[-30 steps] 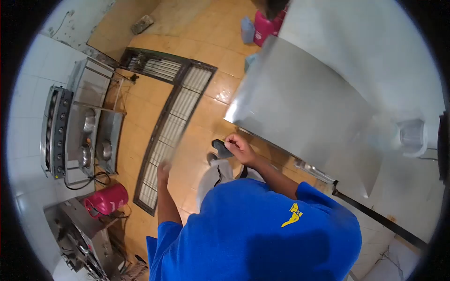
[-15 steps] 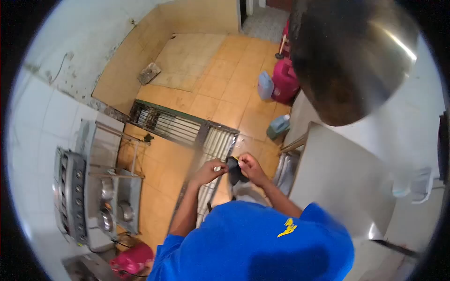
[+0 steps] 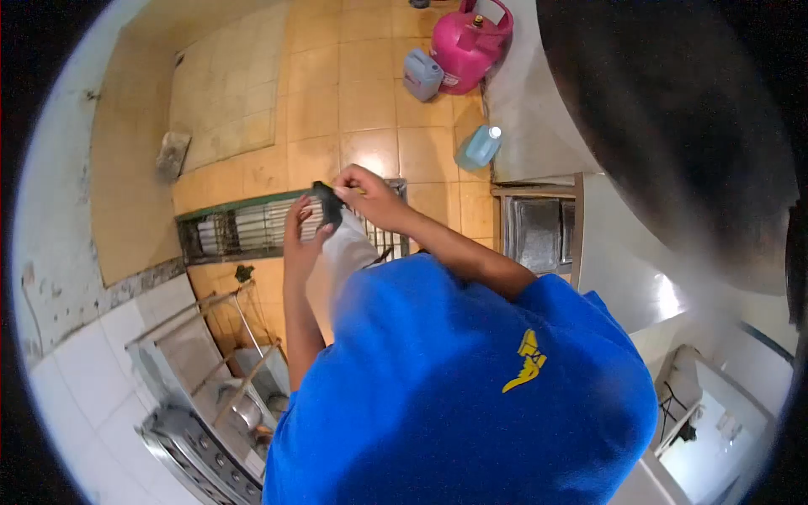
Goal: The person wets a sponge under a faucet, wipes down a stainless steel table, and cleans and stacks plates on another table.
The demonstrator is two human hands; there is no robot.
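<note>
My left hand (image 3: pixel 303 234) is held out in front of my body with its fingers apart and nothing visible in its grasp. Close beside it on the right, my right hand (image 3: pixel 369 199) has its fingertips pressed together; anything between them is too small to make out. A dark shoe (image 3: pixel 329 207) shows between and below the hands, at the end of a light grey trouser leg (image 3: pixel 349 244). Whether the fingers touch the shoe cannot be told. Beneath lies a metal floor grate (image 3: pixel 261 225).
A pink gas cylinder (image 3: pixel 471 44), a grey jug (image 3: pixel 422 76) and a teal jug (image 3: pixel 480 147) stand on the tiled floor ahead. A steel table (image 3: pixel 623 261) and a large dark rounded object (image 3: pixel 673 126) are at right. Lower left are a rack (image 3: pixel 181 337) and a burner unit (image 3: pixel 198 454).
The view has turned left and moved toward the grate and jugs. Both hands have come closer together than at first; my left hand's fingers have spread since the middle frame.
</note>
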